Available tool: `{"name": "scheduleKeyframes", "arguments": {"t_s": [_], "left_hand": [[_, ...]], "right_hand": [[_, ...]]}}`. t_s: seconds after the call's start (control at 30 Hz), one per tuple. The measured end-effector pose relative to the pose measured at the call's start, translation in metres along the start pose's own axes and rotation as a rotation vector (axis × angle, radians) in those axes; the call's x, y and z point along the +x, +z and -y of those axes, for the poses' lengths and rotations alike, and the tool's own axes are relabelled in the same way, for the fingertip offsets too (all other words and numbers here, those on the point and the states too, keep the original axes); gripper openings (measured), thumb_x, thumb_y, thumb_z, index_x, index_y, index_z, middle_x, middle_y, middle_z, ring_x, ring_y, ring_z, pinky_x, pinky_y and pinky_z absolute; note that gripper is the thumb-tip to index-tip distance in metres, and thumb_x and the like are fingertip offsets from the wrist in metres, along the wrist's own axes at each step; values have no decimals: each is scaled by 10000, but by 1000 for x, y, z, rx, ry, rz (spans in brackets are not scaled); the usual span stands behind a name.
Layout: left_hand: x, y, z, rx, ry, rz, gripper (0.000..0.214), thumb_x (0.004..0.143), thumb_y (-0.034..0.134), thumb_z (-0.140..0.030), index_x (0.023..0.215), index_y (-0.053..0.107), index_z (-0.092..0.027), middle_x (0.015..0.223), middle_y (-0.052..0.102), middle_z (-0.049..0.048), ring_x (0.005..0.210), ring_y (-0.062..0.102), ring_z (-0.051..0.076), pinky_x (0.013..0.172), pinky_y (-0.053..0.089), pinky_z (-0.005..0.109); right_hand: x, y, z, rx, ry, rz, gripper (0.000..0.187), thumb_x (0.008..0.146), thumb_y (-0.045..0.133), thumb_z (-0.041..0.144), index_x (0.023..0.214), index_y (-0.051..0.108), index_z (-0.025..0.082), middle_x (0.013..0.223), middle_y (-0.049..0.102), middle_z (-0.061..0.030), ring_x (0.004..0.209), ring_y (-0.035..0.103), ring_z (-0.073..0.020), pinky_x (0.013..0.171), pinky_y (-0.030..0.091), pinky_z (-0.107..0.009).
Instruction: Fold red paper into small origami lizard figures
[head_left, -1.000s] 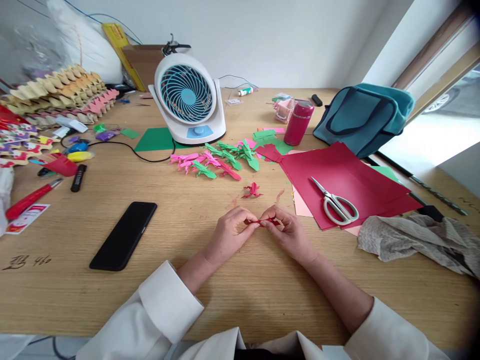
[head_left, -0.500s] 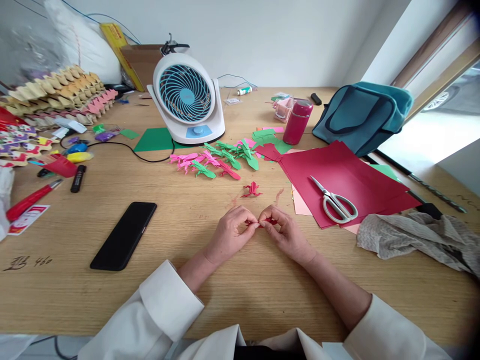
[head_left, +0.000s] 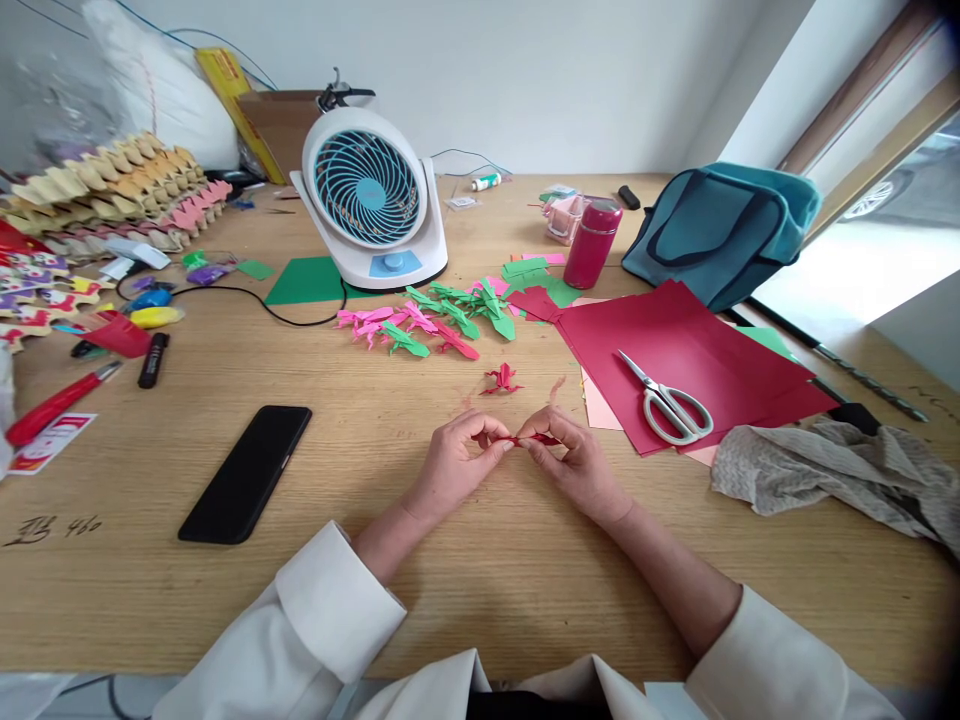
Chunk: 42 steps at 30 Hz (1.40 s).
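Note:
Between my hands is a small folded piece of red paper, mostly covered by the fingers. My left hand pinches its left end, and my right hand pinches it from the right. Just beyond the fingers stands a folded red paper figure with thin legs. Farther back lies a group of folded paper figures, with pink ones at the left, green ones at the middle and right, and a red one in front.
Red paper sheets with scissors on top lie at the right, beside a crumpled cloth. A black phone rests at the left. Behind stand a fan, a red flask and a teal bag.
My hands have drawn slightly apart, so more of the red paper shows between the fingertips. Both still pinch it. The view has shifted a little.

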<state>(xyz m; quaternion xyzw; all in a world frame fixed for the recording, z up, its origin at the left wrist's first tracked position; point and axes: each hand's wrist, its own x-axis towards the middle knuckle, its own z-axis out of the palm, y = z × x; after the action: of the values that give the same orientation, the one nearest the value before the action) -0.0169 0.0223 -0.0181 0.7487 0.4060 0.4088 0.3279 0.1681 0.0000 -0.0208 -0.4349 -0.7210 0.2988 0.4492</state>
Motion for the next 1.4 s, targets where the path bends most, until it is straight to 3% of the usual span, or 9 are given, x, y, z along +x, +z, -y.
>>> {"name": "scheduleKeyframes", "arguments": {"t_s": [0.27, 0.53, 0.67, 1.0, 1.27, 1.4], "left_hand": [[-2, 0, 3, 105, 69, -48, 97, 815, 622, -102, 774, 619, -190, 752, 643, 2, 749, 595, 146, 705, 468, 259], [-1, -1, -3, 59, 106, -28, 82, 837, 638, -143, 769, 635, -189, 750, 645, 10, 734, 593, 145, 718, 472, 272], [-1, -3, -3, 71, 99, -61, 104, 844, 625, -130, 758, 623, -188, 742, 639, 4, 741, 590, 145, 733, 470, 273], [-2, -5, 0, 124, 161, -87, 69, 875, 618, -154, 827, 655, -187, 789, 635, 20, 779, 597, 147, 734, 483, 269], [-1, -13, 2, 314, 349, -39, 90, 896, 626, -187, 970, 677, -189, 864, 669, 37, 839, 610, 157, 781, 489, 288], [-1, -13, 4, 278, 334, -51, 89, 893, 628, -178, 970, 672, -192, 860, 678, 32, 829, 619, 152, 767, 495, 279]], "right_hand": [[0, 1, -1, 15, 5, -6, 73, 912, 564, 223, 877, 627, 219, 824, 598, -33, 762, 562, -169, 682, 446, -301], [-1, 1, -4, 83, -36, -1, 100, 918, 567, 237, 851, 641, 234, 848, 617, -44, 820, 597, -190, 750, 483, -341], [-1, 1, -7, 54, 3, -59, 44, 891, 615, 252, 930, 631, 237, 878, 619, -35, 828, 591, -184, 756, 479, -333], [1, 1, -6, 113, -14, -77, 72, 917, 596, 256, 863, 634, 226, 863, 651, -37, 838, 621, -186, 785, 488, -342], [1, -2, -4, 87, 2, -72, 71, 904, 621, 244, 850, 650, 207, 821, 653, -31, 784, 619, -168, 742, 481, -311], [2, -5, -4, 83, 40, -81, 75, 898, 630, 244, 844, 657, 200, 812, 656, -29, 775, 618, -165, 739, 476, -304]]}}
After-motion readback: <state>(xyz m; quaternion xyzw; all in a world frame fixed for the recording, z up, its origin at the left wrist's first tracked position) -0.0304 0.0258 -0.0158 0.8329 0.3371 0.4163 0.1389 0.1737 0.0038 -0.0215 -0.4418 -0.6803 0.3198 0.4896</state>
